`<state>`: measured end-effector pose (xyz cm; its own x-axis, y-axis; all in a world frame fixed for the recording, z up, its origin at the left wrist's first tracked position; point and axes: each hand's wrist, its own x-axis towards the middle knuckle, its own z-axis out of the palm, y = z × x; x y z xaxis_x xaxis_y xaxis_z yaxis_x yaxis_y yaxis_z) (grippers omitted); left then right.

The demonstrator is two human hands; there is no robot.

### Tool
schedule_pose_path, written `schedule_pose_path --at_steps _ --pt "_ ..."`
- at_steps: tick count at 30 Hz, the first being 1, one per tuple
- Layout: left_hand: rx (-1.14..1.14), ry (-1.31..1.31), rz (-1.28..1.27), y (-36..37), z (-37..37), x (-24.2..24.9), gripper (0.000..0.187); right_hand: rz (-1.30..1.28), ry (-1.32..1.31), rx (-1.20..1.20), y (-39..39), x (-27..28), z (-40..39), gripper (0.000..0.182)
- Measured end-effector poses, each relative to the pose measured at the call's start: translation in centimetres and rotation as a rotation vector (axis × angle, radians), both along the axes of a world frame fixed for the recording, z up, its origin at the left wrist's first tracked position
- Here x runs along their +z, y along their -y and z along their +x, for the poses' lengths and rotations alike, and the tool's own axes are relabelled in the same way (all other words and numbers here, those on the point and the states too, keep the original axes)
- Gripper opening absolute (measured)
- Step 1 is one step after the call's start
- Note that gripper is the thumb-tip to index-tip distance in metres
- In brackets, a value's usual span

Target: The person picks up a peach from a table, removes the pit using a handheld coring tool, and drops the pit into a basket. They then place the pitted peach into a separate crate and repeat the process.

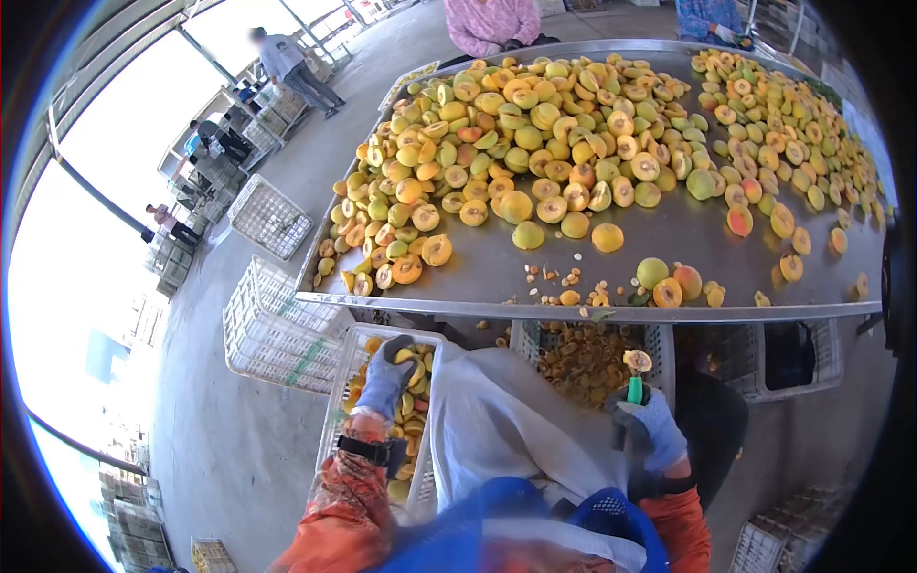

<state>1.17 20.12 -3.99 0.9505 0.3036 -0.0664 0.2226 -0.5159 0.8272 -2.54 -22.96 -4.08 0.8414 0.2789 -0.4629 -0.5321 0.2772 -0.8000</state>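
My left hand (390, 374), in a grey-blue glove, reaches down into a white crate (346, 372) of halved yellow fruit and is closed on a fruit half (408, 355). My right hand (646, 420), gloved too, grips a green-handled pitting tool (635, 389) with a pit or bit of fruit (637, 361) at its tip, held over a grey crate of pits and scraps (585, 361). A white apron (497, 420) covers my lap between the hands.
A steel table (669, 239) ahead carries a large heap of whole and halved yellow-orange fruit (535, 134), with loose pits near its front edge. Stacked white crates (272, 334) stand on the left. People sit at the far side; others stand on the left.
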Motion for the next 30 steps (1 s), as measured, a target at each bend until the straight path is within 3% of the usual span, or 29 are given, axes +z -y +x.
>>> schedule_pose_path --at_steps 1,3,4,6,7,8,9,10,11,12,15,16,17,19,20,23,24,26,27,29,30 --pt "-0.011 -0.060 0.491 -2.8 -0.9 -1.2 0.041 -0.010 0.016 0.006 0.2 -0.7 -0.1 0.015" --pt "0.158 -0.083 0.239 -8.3 0.8 -4.2 0.042 -0.029 0.058 0.032 0.0 -2.4 0.3 0.014" --pt "0.150 0.013 0.132 -4.2 2.6 -0.6 0.039 0.046 -0.043 0.059 -0.1 -1.7 0.4 0.013" --pt "-0.052 0.107 0.107 0.0 7.9 1.6 0.036 0.028 -0.057 0.104 -0.6 -2.3 0.6 0.013" --pt "-0.135 0.105 -0.036 2.3 11.0 1.8 0.032 0.020 -0.059 0.118 -0.8 -2.5 1.0 0.012" --pt "-0.226 0.077 0.005 6.0 13.5 3.2 0.027 0.010 -0.073 0.142 -0.8 -1.5 1.4 0.012" --pt "-0.202 -0.147 0.045 9.8 15.5 5.1 0.029 0.007 -0.091 0.151 -1.0 -1.5 1.5 0.013" --pt "-0.310 -0.116 0.233 12.7 17.6 5.3 0.030 0.004 -0.110 0.158 -1.1 -1.5 1.5 0.014" --pt "-0.396 -0.118 0.214 14.5 19.7 4.3 0.040 0.001 -0.128 0.166 -1.1 -1.8 1.5 0.015" --pt "-0.497 -0.041 0.435 15.9 21.8 3.2 0.047 -0.023 -0.127 0.186 -1.2 -2.1 1.5 0.016" --pt "-0.632 0.046 0.927 18.0 25.0 0.1 0.062 -0.143 -0.021 0.284 -1.1 -3.7 1.5 0.015" --pt "-0.644 0.050 1.062 18.4 25.5 -0.7 0.065 -0.204 0.128 0.280 -0.9 -4.0 1.4 0.015" --pt "-0.653 0.017 0.959 18.4 26.2 -1.2 0.066 -0.273 0.274 0.266 -0.6 -4.3 1.2 0.015" --pt "-0.649 -0.054 0.766 16.8 26.9 -1.1 0.067 -0.197 -0.001 0.260 -0.3 -1.0 2.0 0.017" --pt "-0.698 -0.004 0.764 15.6 26.7 -1.3 0.060 -0.255 0.049 0.213 -0.4 -0.5 1.8 0.019" --pt "-0.447 -0.303 -0.167 14.3 24.2 0.8 0.049 -0.379 0.171 0.108 -0.9 0.8 0.9 0.025" --pt "-0.444 -0.288 -0.634 13.1 22.8 1.2 0.040 -0.386 0.185 0.098 -1.0 1.2 0.5 0.027" --pt "-0.505 -0.248 -0.933 12.7 19.3 2.9 0.048 -0.384 0.371 -0.007 -1.3 -0.1 -0.6 0.026" --pt "-0.524 -0.236 -1.087 13.1 17.2 3.9 0.051 -0.722 0.343 0.106 -1.4 -1.8 -0.3 0.028" --pt "-0.471 -0.222 -1.146 14.1 13.6 5.3 0.059 -1.403 0.257 0.333 -1.2 -3.6 0.8 0.030" --pt "-0.407 -0.233 -1.201 15.0 12.0 5.7 0.061 -1.384 0.289 0.276 -1.6 -2.7 0.7 0.031"
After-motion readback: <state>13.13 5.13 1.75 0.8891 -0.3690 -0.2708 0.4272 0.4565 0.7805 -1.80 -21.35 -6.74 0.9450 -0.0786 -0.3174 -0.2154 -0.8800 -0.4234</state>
